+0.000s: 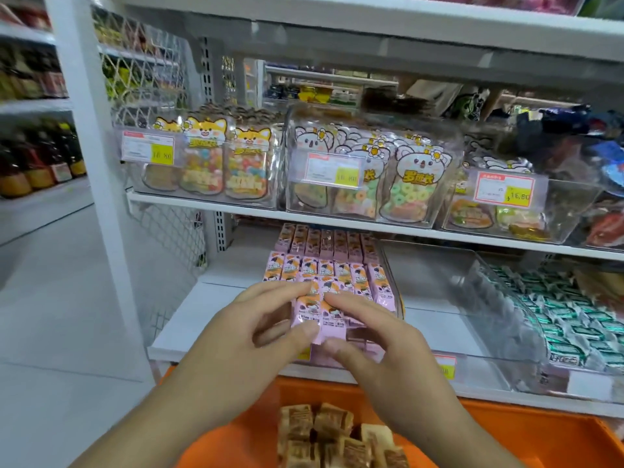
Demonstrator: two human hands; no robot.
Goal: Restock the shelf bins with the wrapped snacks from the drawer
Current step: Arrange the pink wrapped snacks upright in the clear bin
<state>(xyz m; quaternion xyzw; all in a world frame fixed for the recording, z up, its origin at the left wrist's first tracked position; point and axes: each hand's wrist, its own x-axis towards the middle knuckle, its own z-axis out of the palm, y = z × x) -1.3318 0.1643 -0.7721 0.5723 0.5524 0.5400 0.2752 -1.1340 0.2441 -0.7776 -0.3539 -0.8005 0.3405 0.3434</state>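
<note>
Pink wrapped snacks (332, 265) stand in neat rows in a clear bin on the lower shelf. Together my left hand (260, 327) and my right hand (368, 336) grip a small cluster of pink packets (319, 315) at the front of those rows, fingers on top and thumbs underneath. Below my wrists the orange drawer (526, 437) holds brown wrapped snacks (334, 434).
An empty clear bin (449, 298) sits right of the pink rows, then a bin of green-white wrapped candies (567, 319). The shelf above carries clear bins of gummy pouches (371, 184) with price tags. A white upright post (101, 184) stands to the left, with floor beyond.
</note>
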